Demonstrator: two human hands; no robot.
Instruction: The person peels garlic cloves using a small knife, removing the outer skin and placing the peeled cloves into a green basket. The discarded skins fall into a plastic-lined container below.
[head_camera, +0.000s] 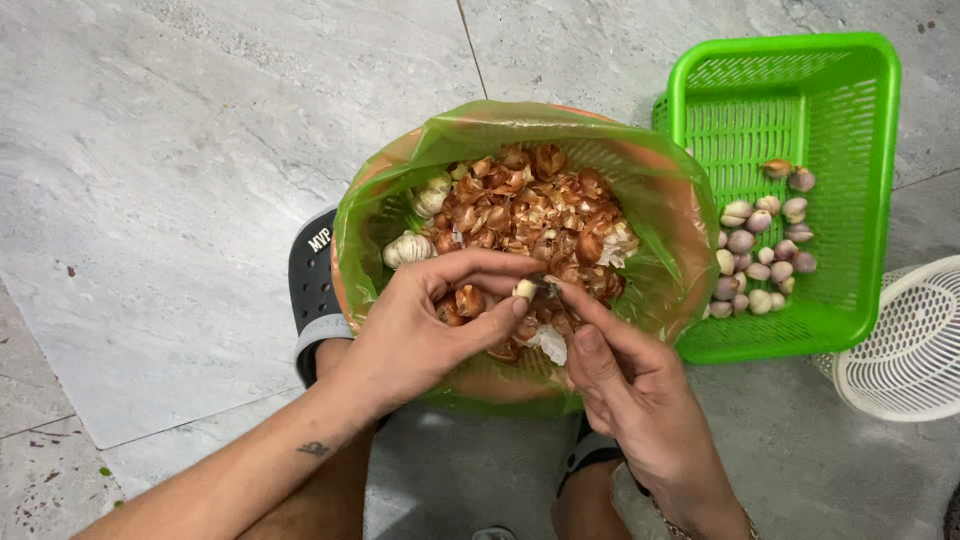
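Note:
My left hand (430, 325) pinches a small pale garlic clove (524, 289) between thumb and fingers. My right hand (625, 375) meets it from the right, fingertips and what looks like a small blade tip on the clove. Both hands hover over an orange bin (352, 300) lined with a green plastic bag (660, 200). The bin holds a heap of brown papery skins (530, 205) and two whole garlic bulbs (408, 248) at its left side.
A green plastic basket (800, 75) at the right holds several peeled purple and white cloves (765, 245). A white slotted basket (905, 345) sits at the far right edge. A dark sandal (312, 275) is left of the bin on the grey tile floor.

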